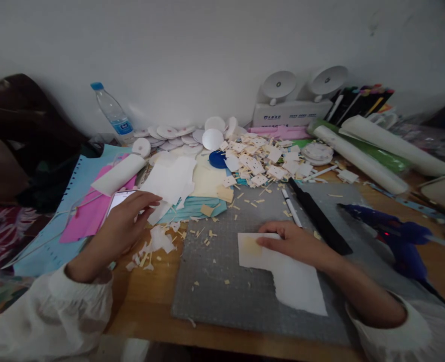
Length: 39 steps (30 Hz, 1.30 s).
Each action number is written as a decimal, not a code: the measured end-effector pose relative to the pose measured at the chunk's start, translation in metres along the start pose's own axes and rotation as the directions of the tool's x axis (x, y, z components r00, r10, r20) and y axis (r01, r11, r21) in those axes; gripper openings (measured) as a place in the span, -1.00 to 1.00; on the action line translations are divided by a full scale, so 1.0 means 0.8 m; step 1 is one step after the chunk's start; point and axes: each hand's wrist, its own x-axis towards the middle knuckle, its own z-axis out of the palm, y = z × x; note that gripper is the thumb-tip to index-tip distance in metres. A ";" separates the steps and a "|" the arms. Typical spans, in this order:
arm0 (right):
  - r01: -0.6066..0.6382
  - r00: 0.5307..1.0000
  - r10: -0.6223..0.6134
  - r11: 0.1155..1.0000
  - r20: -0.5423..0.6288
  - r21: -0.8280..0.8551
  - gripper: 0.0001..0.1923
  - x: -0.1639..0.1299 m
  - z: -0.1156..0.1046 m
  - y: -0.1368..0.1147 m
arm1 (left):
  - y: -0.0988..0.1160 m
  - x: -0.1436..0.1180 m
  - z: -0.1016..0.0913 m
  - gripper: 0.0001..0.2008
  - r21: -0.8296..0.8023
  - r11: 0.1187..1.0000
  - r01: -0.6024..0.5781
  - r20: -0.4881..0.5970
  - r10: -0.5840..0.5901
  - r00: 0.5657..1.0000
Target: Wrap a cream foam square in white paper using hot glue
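My right hand grips the top edge of a white sheet of paper, with the thumb on its face. The sheet has a ragged lower edge, and a yellowish patch shows near its left end. Under it lies a grey cutting mat. My left hand hovers left of the mat, fingers loosely bent and apart from the thumb, with nothing visible in it. Below it is a phone with a lit screen, partly covered by the hand. Torn paper scraps lie just right of that hand.
Behind the mat is a heap of small cream cut-out pieces, beside white round discs. A white pen, a long black object and a blue glue gun lie right. A water bottle stands back left.
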 end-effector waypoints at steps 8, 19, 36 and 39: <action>-0.017 1.000 0.017 1.000 0.000 0.020 -0.65 -0.002 0.001 -0.005 | 0.004 -0.017 -0.026 -0.68 0.305 0.948 0.091 0.098 -0.127 0.987; -0.020 1.000 0.020 1.000 -0.010 0.008 -0.64 -0.001 0.001 -0.003 | 0.006 -0.033 -0.054 -0.77 0.292 0.919 -0.265 0.029 0.269 0.963; -0.030 1.000 0.030 0.999 0.003 -0.023 -0.63 0.001 0.000 0.000 | 0.089 -0.073 0.046 -0.56 0.051 0.964 -0.260 0.362 0.225 0.905; -0.050 0.999 0.050 0.998 0.005 -0.024 -0.62 0.001 0.000 0.001 | 0.086 -0.068 0.049 -0.57 0.063 0.957 -0.283 0.369 0.241 0.898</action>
